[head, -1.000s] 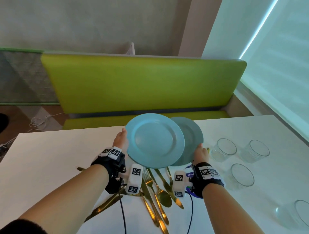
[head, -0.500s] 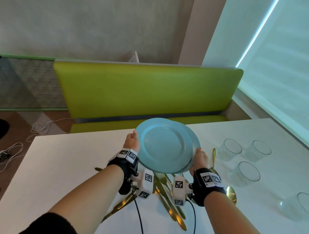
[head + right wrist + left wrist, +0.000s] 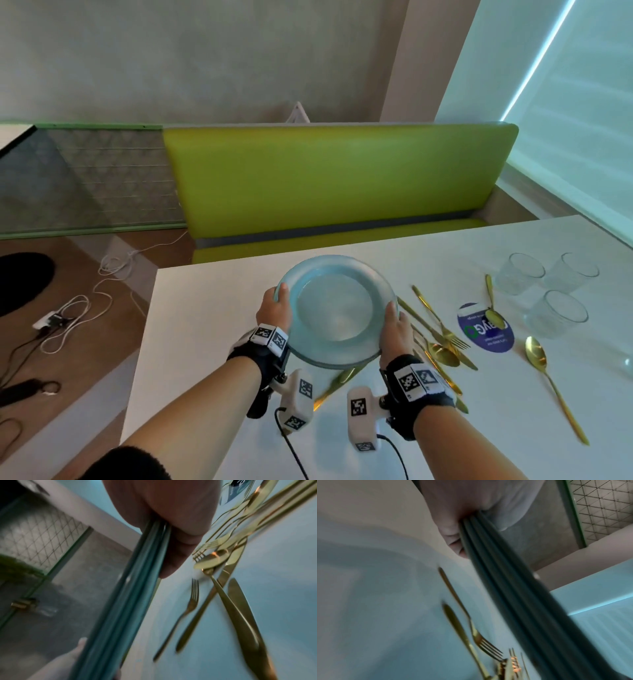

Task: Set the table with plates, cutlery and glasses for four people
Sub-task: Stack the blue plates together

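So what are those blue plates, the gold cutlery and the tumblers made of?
Plates: likely glazed ceramic or melamine; opaque pale blue, soft sheen, thin stacked rims seen from the wrist views.
Cutlery: probably steel with a gold-coloured finish; it glints brightly.
Tumblers: clear glass, possibly plastic; the white table shows through them.

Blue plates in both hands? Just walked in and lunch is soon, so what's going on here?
A person is setting the white table. The left hand and right hand grip opposite rims of a stack of blue plates, held above the table. The gold cutlery lies in a loose pile to the right, and the drinking glasses are clustered beyond it. No place is laid yet.
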